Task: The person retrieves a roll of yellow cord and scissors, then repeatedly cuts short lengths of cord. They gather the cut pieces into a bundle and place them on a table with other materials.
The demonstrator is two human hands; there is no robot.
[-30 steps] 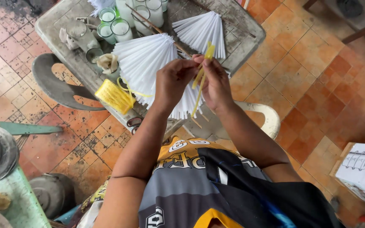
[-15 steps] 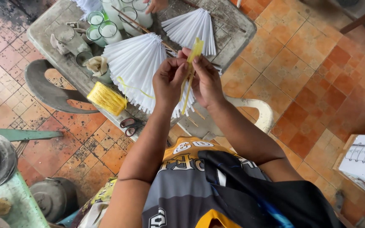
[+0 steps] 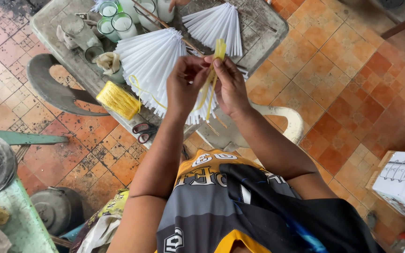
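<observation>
- Below, one grey, stained counter (image 3: 263, 35) fills the upper part of the view; it stands on a floor of orange tiles (image 3: 352, 93).
- One pale plastic chair (image 3: 287, 124) shows beneath the forearms, and one grey chair (image 3: 55, 89) sits at the counter's left edge.
- Two white fans of thin sticks: the larger white fan (image 3: 151, 61) lies on the counter just behind the hands, its lower fringe overhanging the edge; the smaller white fan (image 3: 216, 26) lies beyond it, apart.
- One cardboard box (image 3: 399, 182) rests on the floor at the far right.
- Two hands, raised together over the near edge of the counter. Left hand (image 3: 183, 86): grip pressed together, pinching the yellow strip bundle near its middle. Right hand (image 3: 228, 86): grip likewise pinching the same bundle, thumb and forefinger closed on it just below its top.
- One spool of yellow thread (image 3: 117, 100) lies on the counter's near-left edge, a loose strand curling from it toward the left hand.
- One yellow strip bundle (image 3: 219, 49): held upright between the two hands, its top above the fingers, its tails hanging below them.
- At least three glass jars (image 3: 123, 26) of white matter stand at the counter's far side.
- One pair of scissors (image 3: 142, 132) with red handles lies at the counter's near edge.
</observation>
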